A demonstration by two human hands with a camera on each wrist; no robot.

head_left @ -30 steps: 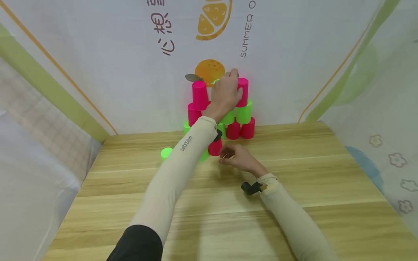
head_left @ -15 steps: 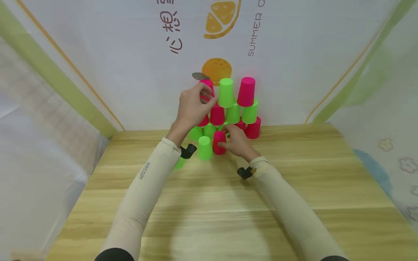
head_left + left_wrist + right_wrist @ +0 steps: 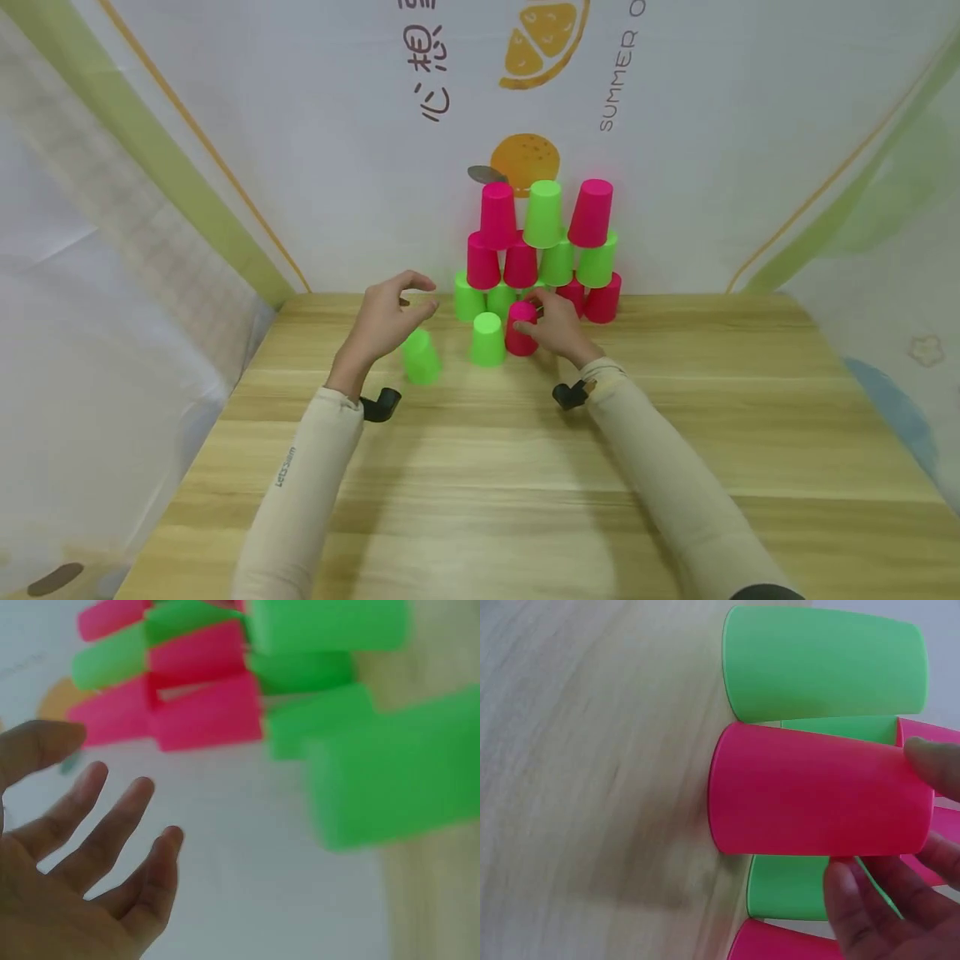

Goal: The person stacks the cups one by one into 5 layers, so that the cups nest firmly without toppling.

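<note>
My right hand (image 3: 558,325) grips an upside-down pink cup (image 3: 817,791) near its base, thumb on one side and fingers on the other. This cup stands on the table beside an upturned green cup (image 3: 488,342). My left hand (image 3: 385,321) holds nothing; its spread, slightly bent fingers hover over another green cup (image 3: 422,360) at the left. Behind them rises a three-tier stack of upturned cups. Its top row has a pink cup (image 3: 498,217), a green cup (image 3: 543,215) and another pink cup (image 3: 591,214); several pink and green cups form the rows below.
The wooden table (image 3: 465,467) ends at a white printed curtain (image 3: 360,192), right behind the stack. Other hanging cloth (image 3: 885,292) borders the table on both sides. Each wrist carries a small black camera, such as the left one (image 3: 381,406).
My left hand has left the top row and moved down to the left, over the green cup. My right hand has reached forward and now grips the front pink cup. The view has shifted left.
</note>
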